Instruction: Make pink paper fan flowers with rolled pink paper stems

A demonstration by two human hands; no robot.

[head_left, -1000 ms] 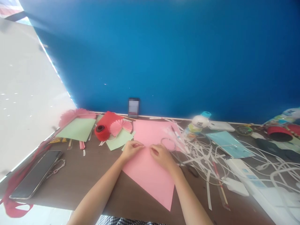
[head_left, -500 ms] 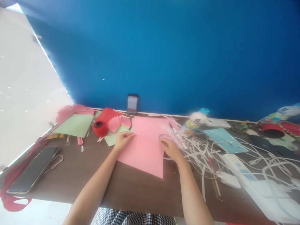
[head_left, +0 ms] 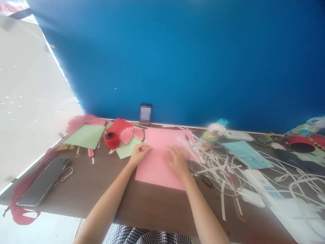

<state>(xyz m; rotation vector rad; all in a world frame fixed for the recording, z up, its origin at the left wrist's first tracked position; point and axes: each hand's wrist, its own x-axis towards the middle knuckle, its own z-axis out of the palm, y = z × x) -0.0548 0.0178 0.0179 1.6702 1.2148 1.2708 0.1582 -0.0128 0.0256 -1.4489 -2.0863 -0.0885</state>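
A pink sheet of paper [head_left: 154, 173] lies on the brown table in front of me, slightly turned. My left hand [head_left: 139, 155] is at its left edge, fingers closed in a pinch on the paper. Over the right half of the sheet is my right hand [head_left: 177, 161], smeared by motion, its fingers stretched out with nothing seen in them. Beside it, more pink paper [head_left: 186, 139] and a pen [head_left: 190, 142] lie near the sheet's upper right corner. A pink pleated paper fan [head_left: 132, 134] rests on a green sheet [head_left: 125, 151] beyond my left hand.
Left are a red ribbon roll [head_left: 111, 140], a green card [head_left: 86, 136] and a large phone [head_left: 45, 181]. A small phone [head_left: 145, 115] leans against the blue wall. To the right are a bottle [head_left: 212, 134], tangled paper strips [head_left: 218, 166], a blue packet [head_left: 247, 154] and a power strip [head_left: 264, 186].
My right hand has moved from the sheet's right edge inward onto the paper, its fingers opening out. The sheet has turned slightly. My left hand keeps its pinch.
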